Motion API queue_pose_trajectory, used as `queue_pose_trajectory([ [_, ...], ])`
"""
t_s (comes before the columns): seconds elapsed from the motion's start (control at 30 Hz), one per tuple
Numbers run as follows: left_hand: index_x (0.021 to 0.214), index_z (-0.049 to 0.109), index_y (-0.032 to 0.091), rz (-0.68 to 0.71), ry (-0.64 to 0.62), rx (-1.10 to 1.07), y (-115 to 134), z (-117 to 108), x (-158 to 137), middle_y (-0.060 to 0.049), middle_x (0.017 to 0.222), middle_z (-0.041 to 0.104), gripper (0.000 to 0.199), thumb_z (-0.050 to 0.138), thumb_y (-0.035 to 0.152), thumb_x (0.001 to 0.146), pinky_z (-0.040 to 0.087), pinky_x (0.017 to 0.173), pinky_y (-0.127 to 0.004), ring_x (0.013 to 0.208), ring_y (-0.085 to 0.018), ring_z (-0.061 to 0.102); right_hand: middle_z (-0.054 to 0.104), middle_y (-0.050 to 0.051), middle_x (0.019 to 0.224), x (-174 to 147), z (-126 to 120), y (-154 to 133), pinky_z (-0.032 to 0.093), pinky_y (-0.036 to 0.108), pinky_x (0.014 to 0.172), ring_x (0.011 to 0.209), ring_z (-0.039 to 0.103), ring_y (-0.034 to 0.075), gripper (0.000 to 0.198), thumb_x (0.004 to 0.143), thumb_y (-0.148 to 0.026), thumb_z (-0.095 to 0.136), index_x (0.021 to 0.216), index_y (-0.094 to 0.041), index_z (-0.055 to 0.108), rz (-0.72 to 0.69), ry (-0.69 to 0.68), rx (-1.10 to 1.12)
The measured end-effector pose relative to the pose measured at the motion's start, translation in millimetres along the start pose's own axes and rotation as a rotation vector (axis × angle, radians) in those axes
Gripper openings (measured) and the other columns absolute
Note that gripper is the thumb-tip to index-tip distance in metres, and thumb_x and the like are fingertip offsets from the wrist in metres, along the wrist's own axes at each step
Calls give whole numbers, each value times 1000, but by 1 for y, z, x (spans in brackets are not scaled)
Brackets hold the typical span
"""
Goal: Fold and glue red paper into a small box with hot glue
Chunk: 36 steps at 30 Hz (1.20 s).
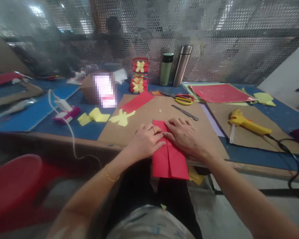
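A red sheet of paper point(160, 164), folded so that two flaps meet along a lengthwise seam, lies on the cardboard mat and juts over the table's front edge. My left hand point(149, 137), with rings on it, grips the sheet's left side with bent fingers, its thumb near the seam. From the right, my right hand point(183, 134) holds the sheet down with curled fingers, its thumb almost touching the left hand. Part of the paper's upper half is hidden under both hands. Just beyond are a red paper strip point(137, 102) and a yellow paper cutout point(122, 117).
On the cardboard mat point(151, 113) lie scissors point(183, 99) and a grey blade point(184, 112). A yellow glue gun point(250, 124) rests at right. Behind stand a green bottle point(166, 71), a steel flask point(182, 66) and small red boxes point(139, 85). A white cable point(73, 142) hangs at left.
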<state>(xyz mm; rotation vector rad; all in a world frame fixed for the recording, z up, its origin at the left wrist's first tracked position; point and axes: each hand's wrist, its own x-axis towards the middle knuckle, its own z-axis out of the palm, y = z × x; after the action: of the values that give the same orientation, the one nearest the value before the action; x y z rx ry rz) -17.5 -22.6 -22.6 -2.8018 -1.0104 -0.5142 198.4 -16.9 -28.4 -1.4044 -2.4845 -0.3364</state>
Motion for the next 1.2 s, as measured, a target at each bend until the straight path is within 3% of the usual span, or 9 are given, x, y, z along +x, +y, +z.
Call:
queue_pose_trajectory([
  [0.33, 122, 73, 17, 5, 30, 2, -3, 3, -3, -10, 125, 73, 39, 47, 42, 107, 36, 89, -43, 113, -27, 58, 67, 18, 125, -4, 5, 2, 40, 41, 87, 107, 56, 30, 46, 109, -46, 34, 121, -16, 66, 16, 163, 75],
  [0.5, 120, 74, 17, 7, 15, -14, -4, 3, -2, -10, 122, 73, 38, 48, 40, 106, 37, 90, -43, 114, -27, 59, 70, 14, 109, -2, 9, 2, 43, 39, 87, 102, 60, 27, 38, 109, -37, 37, 108, -17, 69, -78, 93, 161],
  [0.6, 120, 74, 17, -1, 13, -45, -5, 1, -1, -11, 123, 73, 37, 49, 40, 106, 38, 91, -44, 115, -27, 59, 70, 14, 107, 0, 11, 6, 45, 40, 87, 101, 60, 27, 37, 108, -37, 38, 104, -18, 70, -34, 93, 190],
  [0.73, 119, 75, 18, -11, 18, -84, -6, 0, -1, -11, 125, 74, 36, 50, 40, 105, 39, 95, -44, 115, -27, 61, 70, 16, 95, -4, 9, 13, 47, 44, 85, 93, 61, 29, 42, 106, -32, 37, 90, -18, 73, 104, 193, 197],
  [0.83, 125, 73, 17, -23, 8, -98, -7, 0, 0, -13, 135, 70, 37, 50, 39, 104, 38, 106, -46, 124, -27, 61, 71, 16, 105, -6, 6, 13, 48, 46, 90, 100, 62, 29, 36, 105, -30, 41, 99, -18, 74, 47, 249, 269],
  [0.9, 136, 66, 15, -33, -25, -101, -7, 1, 2, -16, 144, 65, 45, 50, 43, 104, 36, 113, -48, 133, -28, 58, 71, 15, 115, -6, 7, 10, 48, 46, 93, 106, 61, 29, 33, 104, -30, 43, 108, -19, 74, -45, 210, 335],
  [1.03, 143, 60, 11, -51, -104, -84, -6, 2, 5, -19, 150, 59, 59, 47, 53, 104, 32, 121, -48, 142, -28, 52, 70, 17, 111, -5, 13, 9, 48, 45, 94, 105, 60, 29, 35, 105, -31, 42, 108, -17, 74, -94, 122, 352],
  [1.2, 151, 53, 15, -47, -148, -50, -5, 0, 2, -15, 158, 52, 58, 43, 50, 106, 25, 126, -49, 150, -27, 45, 69, 17, 109, -3, 17, 12, 49, 46, 98, 106, 61, 29, 37, 106, -31, 40, 109, -17, 74, -99, 131, 333],
])
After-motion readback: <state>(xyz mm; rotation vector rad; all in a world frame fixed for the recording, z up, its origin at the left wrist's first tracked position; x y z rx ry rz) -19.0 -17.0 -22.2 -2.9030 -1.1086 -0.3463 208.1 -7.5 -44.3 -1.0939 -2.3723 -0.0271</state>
